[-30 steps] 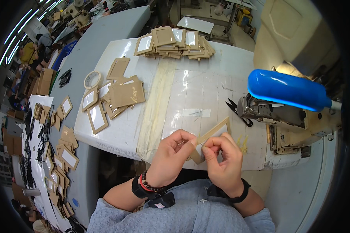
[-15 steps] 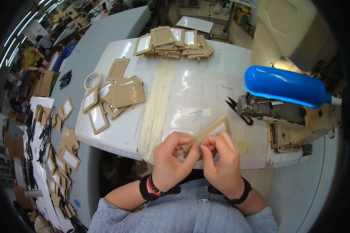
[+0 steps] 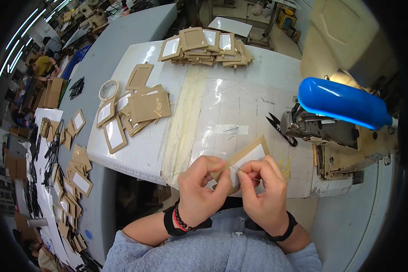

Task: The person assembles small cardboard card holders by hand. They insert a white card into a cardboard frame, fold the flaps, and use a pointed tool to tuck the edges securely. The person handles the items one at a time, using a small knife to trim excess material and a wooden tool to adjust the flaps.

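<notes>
My left hand [image 3: 200, 187] grips the lower left corner of a tan card holder [image 3: 261, 141] with a white window, thumb in front and fingers behind. The holder slants up to the right, over the table's near edge. Beside it my right hand [image 3: 266, 192] is closed in a pinch on thin thread ends [image 3: 235, 168], which run across the holder toward the left hand. Whether the right hand's other fingers also touch the holder is hidden. Black thread snips [image 3: 281, 130] lie on the table beyond the right hand.
A sewing machine [image 3: 322, 129] with a blue cover [image 3: 342, 102] stands at the right. Stacked card holders [image 3: 194, 39] lie at the far side, with more [image 3: 150, 109] at the left by a tape roll [image 3: 108, 90]. Further holders [image 3: 81, 185] cover the grey side table [image 3: 106, 61].
My right hand has drawn a little to the right, away from the left hand, and thread now shows between them. The left hand keeps its hold on the card holder.
</notes>
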### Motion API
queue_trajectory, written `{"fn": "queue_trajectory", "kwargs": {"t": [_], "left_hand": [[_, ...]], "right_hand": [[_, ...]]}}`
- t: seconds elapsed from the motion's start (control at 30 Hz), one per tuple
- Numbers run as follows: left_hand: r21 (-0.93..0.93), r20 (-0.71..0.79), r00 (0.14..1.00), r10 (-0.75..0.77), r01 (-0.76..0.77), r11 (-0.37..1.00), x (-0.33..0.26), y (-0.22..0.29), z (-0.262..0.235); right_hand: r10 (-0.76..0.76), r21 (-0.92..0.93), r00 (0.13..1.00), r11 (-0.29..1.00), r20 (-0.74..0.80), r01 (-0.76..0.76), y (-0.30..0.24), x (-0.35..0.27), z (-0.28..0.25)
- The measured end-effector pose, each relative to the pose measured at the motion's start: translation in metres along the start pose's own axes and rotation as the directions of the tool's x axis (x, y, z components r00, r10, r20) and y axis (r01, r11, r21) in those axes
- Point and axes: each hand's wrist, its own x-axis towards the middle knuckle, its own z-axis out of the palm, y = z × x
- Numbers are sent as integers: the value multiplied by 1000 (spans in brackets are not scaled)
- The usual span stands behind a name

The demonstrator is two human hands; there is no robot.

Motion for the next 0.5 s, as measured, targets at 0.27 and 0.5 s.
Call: {"fn": "queue_trajectory", "kwargs": {"t": [0.27,0.5], "left_hand": [[179,1,991,134,-132,975,-2,-4,-1],[183,22,987,158,-160,970,-4,-5,-2]], "right_hand": [[-3,-15,1000,1000,6,3,2,-1,1],[12,1,1000,1000,24,-13,1,-1,0]]}}
